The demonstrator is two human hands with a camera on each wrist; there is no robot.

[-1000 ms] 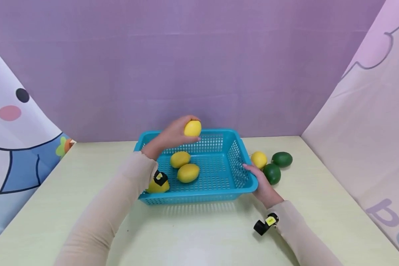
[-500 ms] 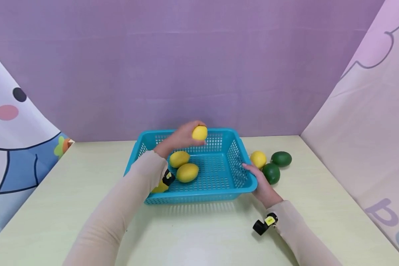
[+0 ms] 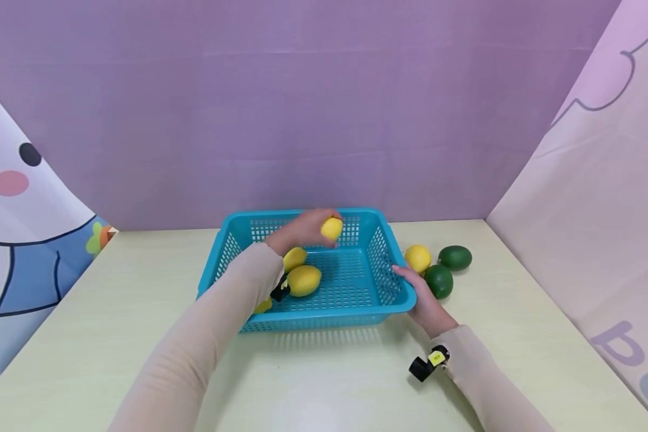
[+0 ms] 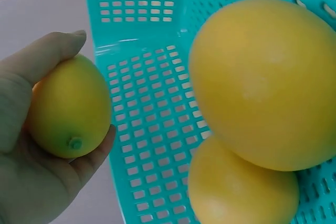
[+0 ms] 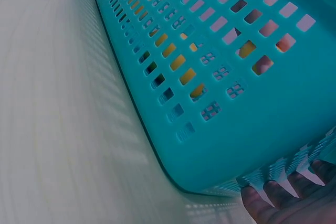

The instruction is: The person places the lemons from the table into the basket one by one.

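So the left hand (image 3: 302, 231) has its fingers wrapped round one lemon (image 3: 332, 228), held over the back of the blue basket (image 3: 324, 312) at about 12 o'clock. Three more lemons sit inside: two (image 3: 304, 280) side by side near the middle, and one mostly hidden under the left sleeve. The right hand (image 3: 423, 300) grips the basket's right rim at 3 o'clock. Outside to the right there's one more lemon (image 3: 418, 258) plus two green limes (image 3: 439, 281), close together on the table (image 3: 329, 384).
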